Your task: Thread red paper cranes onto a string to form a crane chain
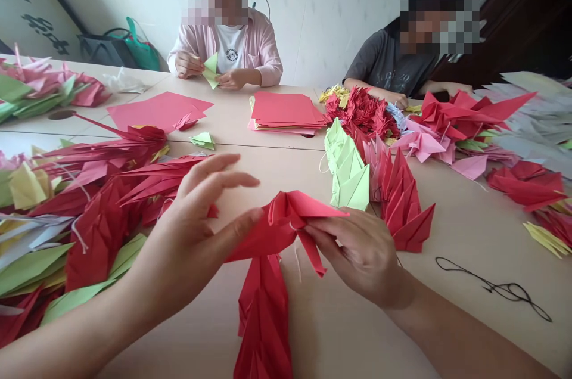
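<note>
A red folded paper crane (286, 224) is at the middle of the view, above the table. My right hand (364, 251) pinches its right side between thumb and fingers. A white thread comes out near its middle and dangles below. My left hand (201, 224) is beside the crane's left wing, fingers spread and lifted, the thumb tip against or just in front of the red paper; I cannot tell which. Below the crane, a strand of nested red paper cranes (263, 319) runs toward me along the table.
Strands of red, green and yellow cranes (98, 230) crowd the left. On the right are a light green strand (348, 167), a red strand (404, 206) and a black cord (500, 289). Stacked red paper (286, 111) lies further back. Two people sit opposite, one holding green paper (211, 71).
</note>
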A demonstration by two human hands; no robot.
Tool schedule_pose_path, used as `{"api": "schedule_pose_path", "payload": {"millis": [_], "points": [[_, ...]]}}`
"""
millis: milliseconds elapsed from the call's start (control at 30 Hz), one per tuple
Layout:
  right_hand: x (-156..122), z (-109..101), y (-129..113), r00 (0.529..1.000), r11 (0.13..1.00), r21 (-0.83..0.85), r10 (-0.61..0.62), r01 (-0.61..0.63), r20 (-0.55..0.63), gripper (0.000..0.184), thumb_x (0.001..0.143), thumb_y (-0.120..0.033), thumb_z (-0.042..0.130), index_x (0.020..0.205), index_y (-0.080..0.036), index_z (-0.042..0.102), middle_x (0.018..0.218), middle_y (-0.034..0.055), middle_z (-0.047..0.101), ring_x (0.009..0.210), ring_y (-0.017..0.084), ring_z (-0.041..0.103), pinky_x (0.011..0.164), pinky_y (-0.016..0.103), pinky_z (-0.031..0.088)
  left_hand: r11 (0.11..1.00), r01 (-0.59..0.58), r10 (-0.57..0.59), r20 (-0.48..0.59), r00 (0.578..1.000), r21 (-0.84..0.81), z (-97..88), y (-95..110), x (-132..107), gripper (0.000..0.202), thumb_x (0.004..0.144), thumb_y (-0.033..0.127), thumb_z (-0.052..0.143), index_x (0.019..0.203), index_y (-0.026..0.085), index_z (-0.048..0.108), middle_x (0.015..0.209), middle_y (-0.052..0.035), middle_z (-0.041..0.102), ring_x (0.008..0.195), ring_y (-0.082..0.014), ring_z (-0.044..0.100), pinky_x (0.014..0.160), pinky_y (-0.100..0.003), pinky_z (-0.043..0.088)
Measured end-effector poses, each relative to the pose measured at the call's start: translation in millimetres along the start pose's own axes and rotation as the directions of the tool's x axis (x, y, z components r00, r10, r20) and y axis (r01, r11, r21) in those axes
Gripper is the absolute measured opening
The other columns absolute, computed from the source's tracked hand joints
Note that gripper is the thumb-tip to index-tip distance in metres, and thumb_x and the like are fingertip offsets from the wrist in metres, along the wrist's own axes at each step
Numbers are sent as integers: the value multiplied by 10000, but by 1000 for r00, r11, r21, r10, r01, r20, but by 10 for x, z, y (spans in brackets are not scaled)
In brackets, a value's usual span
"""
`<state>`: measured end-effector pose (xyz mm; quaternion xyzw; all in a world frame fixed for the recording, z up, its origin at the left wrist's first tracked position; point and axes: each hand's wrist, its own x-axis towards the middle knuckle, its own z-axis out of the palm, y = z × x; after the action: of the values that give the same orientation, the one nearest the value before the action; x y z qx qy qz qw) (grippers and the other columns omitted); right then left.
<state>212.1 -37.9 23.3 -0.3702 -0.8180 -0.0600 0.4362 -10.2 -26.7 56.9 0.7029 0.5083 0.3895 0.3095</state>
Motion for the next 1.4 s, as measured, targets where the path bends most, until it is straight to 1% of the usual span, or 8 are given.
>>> {"api": "schedule_pose_path", "payload": {"millis": [100,200,300,433,667,967,1233,1400], "points": [[6,-2,-17,998,997,33,-63,63,18,134,895,-116,557,826,-151,667,607,10,591,538,115,517,513,251,366,989,-46,14,221,975,143,-39,39,5,331,771,436,693,1071,315,621,1228,-27,605,1176,-305,517,928,-373,459],[9,-14,-78,996,995,68,-78,75,40,112,893,-128,571,878,-151,680,688,29,620,585,119,538,534,253,393,998,64,-63,401,914,12,-4,44,-30,423,783,422,688,1164,323,534,1059,-13,672,938,-247,642,711,-285,532],[11,-23,-128,995,994,61,-89,86,54,115,881,-110,580,891,-150,686,690,27,609,587,122,533,527,258,402,992,94,-62,320,945,-87,50,38,-78,309,827,403,649,1088,297,523,1092,-6,650,991,-203,638,756,-234,538],[6,-28,-135,993,994,41,-104,103,48,109,878,-109,580,895,-150,679,690,22,596,601,128,543,521,260,411,991,28,-6,163,987,-131,76,38,-121,251,900,338,560,1140,330,487,1292,6,567,1122,-168,593,788,-185,532],[-18,-43,-119,993,995,7,-100,100,65,113,872,-104,576,909,-156,669,684,14,583,594,129,540,532,271,414,997,-18,38,296,955,-70,24,87,-55,109,883,281,571,801,236,626,1061,0,646,1029,-167,612,770,-154,491],[-2,-64,-143,984,987,-30,-156,159,89,125,887,-85,534,851,-150,635,653,38,603,581,148,540,544,285,421,995,-7,35,289,957,-99,55,73,-43,154,859,347,611,747,245,641,1012,-1,680,890,-174,641,706,-195,499],[-19,-24,-153,981,977,-96,-188,192,51,166,872,-74,540,740,-157,597,583,25,573,541,140,486,521,287,405,992,-124,121,251,960,-5,39,84,-89,177,889,295,554,750,232,642,1022,-47,671,928,-222,641,746,-253,509],[-31,-38,-152,977,973,-100,-207,210,40,113,865,-79,562,789,-147,611,605,29,581,577,148,512,537,293,415,998,-60,66,267,962,-30,54,88,-75,213,898,337,546,744,219,636,1060,-36,647,931,-181,640,771,-225,500]]}}
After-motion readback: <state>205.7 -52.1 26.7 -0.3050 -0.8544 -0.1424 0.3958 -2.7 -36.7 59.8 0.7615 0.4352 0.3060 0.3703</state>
